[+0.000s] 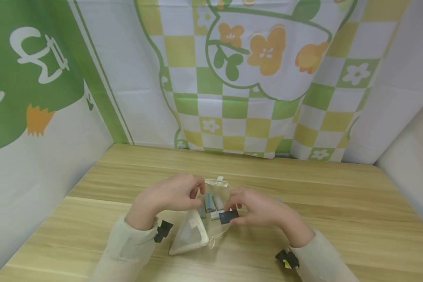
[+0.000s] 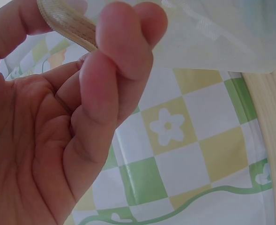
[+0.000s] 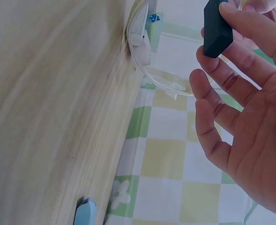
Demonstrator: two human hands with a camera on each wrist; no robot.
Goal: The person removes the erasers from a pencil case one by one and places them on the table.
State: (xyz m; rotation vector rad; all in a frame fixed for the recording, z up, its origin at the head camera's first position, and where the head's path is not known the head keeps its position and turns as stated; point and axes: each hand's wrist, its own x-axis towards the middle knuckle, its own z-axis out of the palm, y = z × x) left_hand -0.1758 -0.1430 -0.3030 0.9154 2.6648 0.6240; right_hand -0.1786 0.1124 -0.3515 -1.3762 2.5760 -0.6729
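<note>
A translucent pouch (image 1: pixel 188 237) with a cream zipper edge stands with its mouth open on the table. My left hand (image 1: pixel 178 192) grips its left rim; in the left wrist view the zipper band (image 2: pixel 70 26) passes between thumb and fingers. My right hand (image 1: pixel 255 207) pinches a dark rectangular block (image 1: pixel 229 216), which looks like an eraser, at the pouch's right side over the opening. The right wrist view shows this dark block (image 3: pixel 217 30) between thumb and fingertips. Several small blocks lie inside the pouch, among them a blue-and-white one (image 1: pixel 209 203).
A light blue object (image 3: pixel 85 212) lies on the wood-grain table (image 1: pixel 338 219), mostly hidden behind my right hand in the head view. Patterned curtain cloth (image 1: pixel 232 129) hangs along the table's back edge, with another cloth (image 1: pixel 56 156) at the left.
</note>
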